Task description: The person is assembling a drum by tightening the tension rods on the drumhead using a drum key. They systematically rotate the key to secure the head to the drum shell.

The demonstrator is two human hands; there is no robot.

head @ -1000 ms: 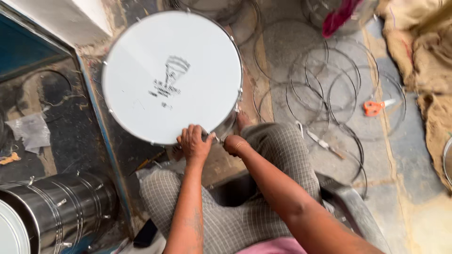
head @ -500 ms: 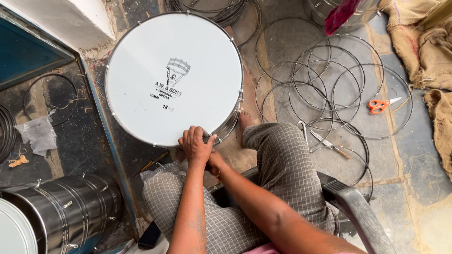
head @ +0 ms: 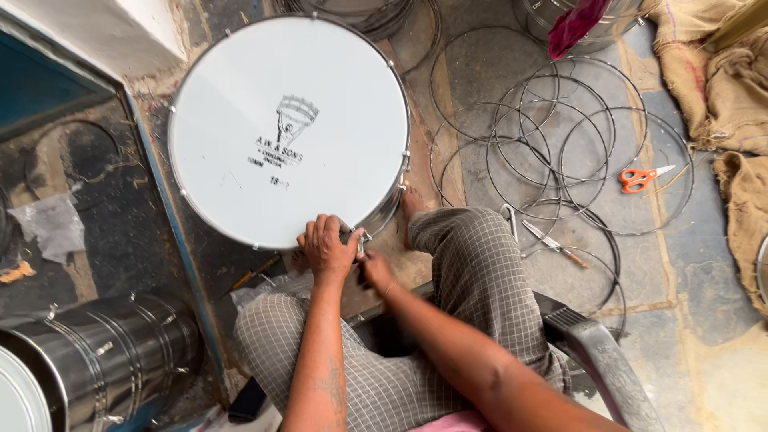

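A round drum (head: 280,128) with a white head and shiny metal rim stands on the floor in front of my knees. My left hand (head: 326,246) grips the drum's near rim at a small metal lug fitting. My right hand (head: 374,270) sits just below and right of it, fingers closed at the drum's side near the same fitting; whether it holds a tool is hidden. My checked-trouser legs flank the drum, and one bare foot (head: 412,204) touches its right side.
Several thin wire hoops (head: 560,144) lie on the floor to the right, with orange scissors (head: 640,178) and a small hand tool (head: 552,242). A second metal drum shell (head: 96,360) lies at lower left. Burlap sacks (head: 728,88) sit far right. A chair arm (head: 600,360) is at lower right.
My right hand has dropped from the rim to the drum's side below my left hand. The left hand stays on the rim. The camera view shifted slightly.
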